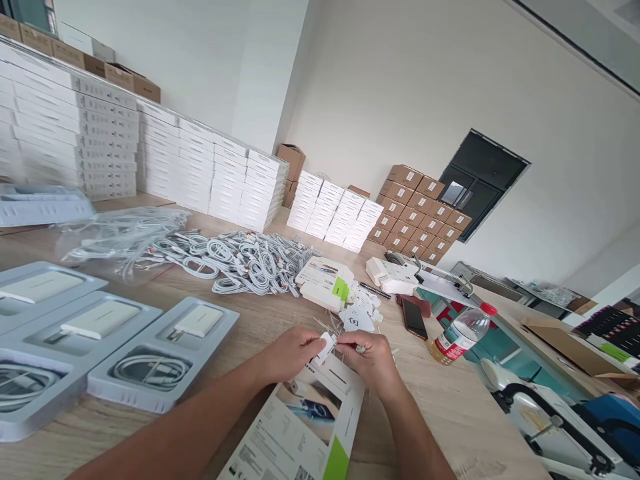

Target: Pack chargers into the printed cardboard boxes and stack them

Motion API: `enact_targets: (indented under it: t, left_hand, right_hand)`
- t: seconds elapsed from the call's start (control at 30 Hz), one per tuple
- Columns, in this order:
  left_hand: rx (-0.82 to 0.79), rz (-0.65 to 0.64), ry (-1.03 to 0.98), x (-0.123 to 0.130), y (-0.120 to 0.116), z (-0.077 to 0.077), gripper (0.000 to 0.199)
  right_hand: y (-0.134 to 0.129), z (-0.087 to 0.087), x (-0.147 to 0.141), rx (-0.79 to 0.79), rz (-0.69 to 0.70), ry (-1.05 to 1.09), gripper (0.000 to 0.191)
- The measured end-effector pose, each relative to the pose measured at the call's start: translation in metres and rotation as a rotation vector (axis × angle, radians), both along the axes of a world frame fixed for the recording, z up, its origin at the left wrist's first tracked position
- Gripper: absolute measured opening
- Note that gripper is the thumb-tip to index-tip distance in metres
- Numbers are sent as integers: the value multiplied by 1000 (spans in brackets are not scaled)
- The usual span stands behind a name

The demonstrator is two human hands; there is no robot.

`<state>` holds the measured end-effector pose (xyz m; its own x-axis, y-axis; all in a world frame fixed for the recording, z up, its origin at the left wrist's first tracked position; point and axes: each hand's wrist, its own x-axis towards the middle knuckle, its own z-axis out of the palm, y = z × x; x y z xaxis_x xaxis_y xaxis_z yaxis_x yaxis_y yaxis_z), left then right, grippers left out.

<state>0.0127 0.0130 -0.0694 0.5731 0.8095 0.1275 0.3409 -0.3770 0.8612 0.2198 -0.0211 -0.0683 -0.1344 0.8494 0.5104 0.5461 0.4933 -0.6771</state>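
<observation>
My left hand (290, 355) pinches a small white piece with dark print (325, 349), at the near middle of the table. The fingers of my right hand (370, 357) are pinched together at the right edge of that piece; what lies between their tips is too small to tell. Beneath both hands lies a printed white-and-green packaging box (305, 427), which looks flat, its top end at my fingers. Just beyond are loose white paper pieces (361, 316) and a stack of similar printed packaging (325, 277).
Grey trays (210, 347) with white chargers and coiled cables stand left. A heap of white cables (250, 263) lies behind. White boxes (200, 167) are stacked along the back. To the right are a phone (415, 317) and a red-capped bottle (463, 333).
</observation>
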Motion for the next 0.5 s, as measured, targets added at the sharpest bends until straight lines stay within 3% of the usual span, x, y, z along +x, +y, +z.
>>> enact_targets:
  t: [0.3,0.5]
  left_hand:
    - [17,5,11,2,-2,1,36]
    - [15,38,4,2,-3,1,35]
  right_hand:
    - [1,0,-4,-217,-12,151,8]
    - [1,1,-5,-247,-12,147,12]
